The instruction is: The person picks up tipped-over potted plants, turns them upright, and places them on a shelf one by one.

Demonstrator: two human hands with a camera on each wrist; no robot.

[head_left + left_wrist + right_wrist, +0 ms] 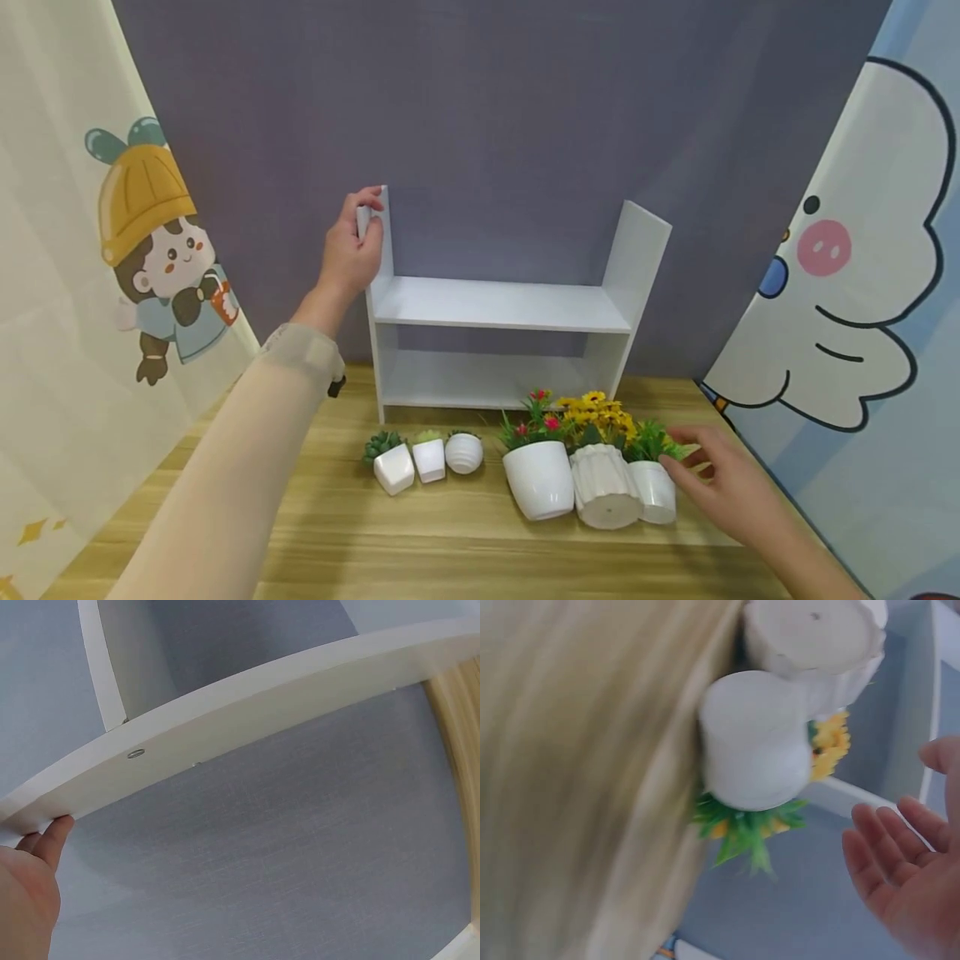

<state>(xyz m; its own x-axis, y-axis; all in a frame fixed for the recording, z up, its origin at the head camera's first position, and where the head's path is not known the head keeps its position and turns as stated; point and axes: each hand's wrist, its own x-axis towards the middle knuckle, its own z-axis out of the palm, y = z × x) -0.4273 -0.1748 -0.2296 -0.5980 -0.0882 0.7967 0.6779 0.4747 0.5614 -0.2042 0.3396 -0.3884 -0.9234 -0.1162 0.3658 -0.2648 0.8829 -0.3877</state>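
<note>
A small white two-tier shelf (501,304) stands at the back of the wooden table (450,542). My left hand (352,246) grips the top of its left side panel (225,727); in the left wrist view fingertips (56,829) curl at the panel's edge. Along the front stand several white pots with fake plants: three small ones (429,458) on the left, three larger ones on the right with red and yellow flowers (592,412). My right hand (720,479) is open, fingers spread, just right of the rightmost smooth pot (652,492) (754,739), not touching it.
A grey cloth backdrop (487,125) hangs behind the shelf. Cartoon-printed curtains close in on the left (112,250) and right (862,292). Bare tabletop lies in front of the pots.
</note>
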